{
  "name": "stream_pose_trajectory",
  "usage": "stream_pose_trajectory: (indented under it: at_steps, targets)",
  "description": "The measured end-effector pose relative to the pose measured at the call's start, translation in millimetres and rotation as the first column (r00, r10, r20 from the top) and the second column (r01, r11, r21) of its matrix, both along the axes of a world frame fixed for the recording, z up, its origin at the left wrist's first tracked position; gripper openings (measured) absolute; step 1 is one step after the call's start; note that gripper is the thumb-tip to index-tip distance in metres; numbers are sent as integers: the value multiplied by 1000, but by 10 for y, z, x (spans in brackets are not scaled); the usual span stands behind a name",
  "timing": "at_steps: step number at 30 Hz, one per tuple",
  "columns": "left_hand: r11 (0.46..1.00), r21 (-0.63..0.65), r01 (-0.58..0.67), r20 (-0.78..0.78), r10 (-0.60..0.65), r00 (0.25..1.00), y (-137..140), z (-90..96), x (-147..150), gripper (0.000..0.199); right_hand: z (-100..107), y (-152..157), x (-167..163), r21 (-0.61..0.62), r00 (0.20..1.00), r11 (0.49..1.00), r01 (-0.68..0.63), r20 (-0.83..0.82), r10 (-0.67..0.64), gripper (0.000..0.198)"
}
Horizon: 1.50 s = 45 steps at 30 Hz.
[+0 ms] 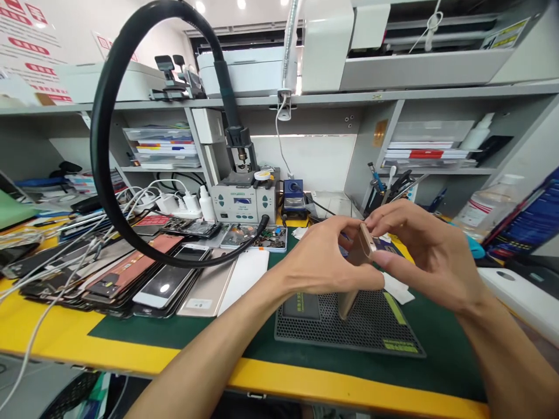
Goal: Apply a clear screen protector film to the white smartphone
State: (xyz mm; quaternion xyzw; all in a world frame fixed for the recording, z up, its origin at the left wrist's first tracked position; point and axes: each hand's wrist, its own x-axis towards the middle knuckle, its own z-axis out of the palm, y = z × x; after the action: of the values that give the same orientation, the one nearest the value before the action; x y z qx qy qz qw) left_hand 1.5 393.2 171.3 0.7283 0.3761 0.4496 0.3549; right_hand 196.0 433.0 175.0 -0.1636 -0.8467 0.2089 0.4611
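A gold-coloured phone (pixel 348 299) is tilted up on edge above a dark honeycomb repair mat (pixel 314 329). My left hand (pixel 323 256) curls around its near side, thumb and fingers closed on it. At its top edge, my right hand (pixel 430 256) pinches the upper corner between thumb and fingers. The phone's lower end is close to the mat; I cannot tell whether it touches. Its screen side is mostly hidden by my left hand. A white tissue (pixel 398 288) lies behind the phone, near my right thumb.
Stacked phones (pixel 126 267) and loose cables fill the left side. A hot air station (pixel 243 201) stands at the back, its black hose (pixel 102 145) looping high over the bench. To the right are a clear bottle (pixel 489 203) and a white device (pixel 519 297).
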Motion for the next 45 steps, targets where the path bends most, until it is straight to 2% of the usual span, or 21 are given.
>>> stream_pose_trajectory:
  at_steps: [9,14,19,24,29,35,40,45]
  targets:
    - [1000,6,16,8,-16,1000,18,-1,-12,31,-1,8,6,-14,1000,1000,-16,-9,15,16]
    - [1000,-4,23,10,-23,1000,16,-3,-12,35,0,16,10,3,1000,1000,-13,0,13,18]
    - [999,-32,30,14,-30,999,36,-26,-31,50,8,-10,-5,0,1000,1000,-10,-2,10,17]
    - [998,-49,29,6,-29,1000,43,-33,-46,57,11,-29,-15,19,1000,1000,-3,8,2,16]
    - [996,-87,24,5,-23,1000,25,-2,-69,57,48,-48,-54,78,998,996,50,20,-52,17]
    - [993,-85,84,45,-81,996,75,-3,-124,60,109,-84,-128,70,998,996,58,33,-60,16]
    - [987,-84,140,61,-135,989,133,-41,-143,64,74,-48,-126,102,997,992,74,4,-75,16]
    - [994,-49,100,30,-99,995,145,-44,-146,62,28,-12,-105,123,997,990,65,-37,-61,17]
